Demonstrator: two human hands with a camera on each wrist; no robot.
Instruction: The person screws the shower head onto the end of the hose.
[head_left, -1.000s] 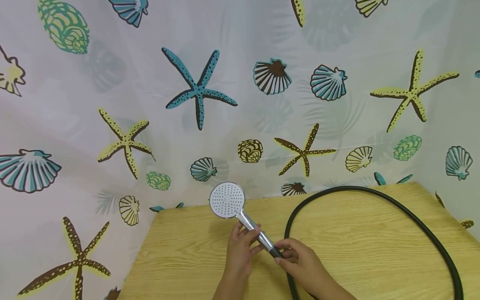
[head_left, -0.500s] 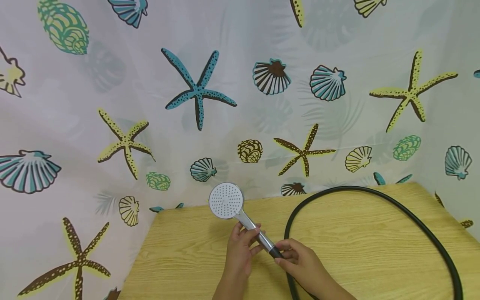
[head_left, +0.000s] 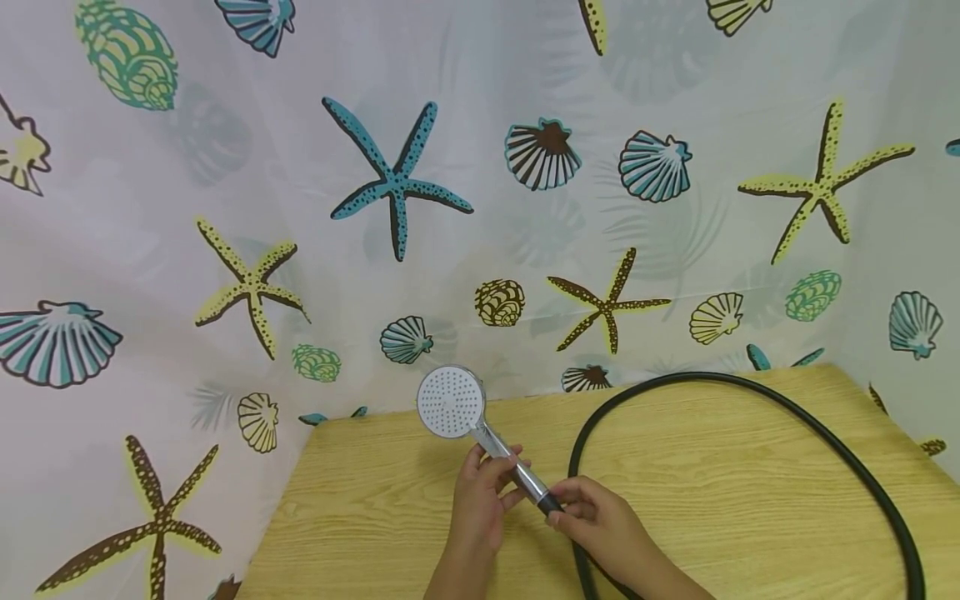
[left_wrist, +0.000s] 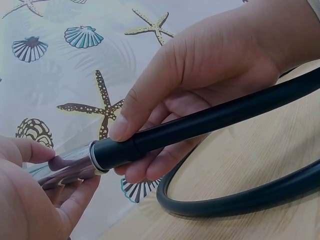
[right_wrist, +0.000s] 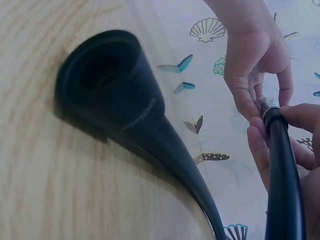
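- The shower head (head_left: 452,402) is held over the table (head_left: 375,500), its face tilted up, far left of both hands;
- the left hand (head_left: 476,508) grips its shiny handle (head_left: 534,483); best to brace it there without twisting;
- the right hand (head_left: 603,525) pinches the black collar (left_wrist: 112,152) against the handle's near end; probably best turned straight in line, unforced;
- the hose (left_wrist: 225,119) loops right; slack should prevent tugging; whether it is fully seated, I cannot tell.
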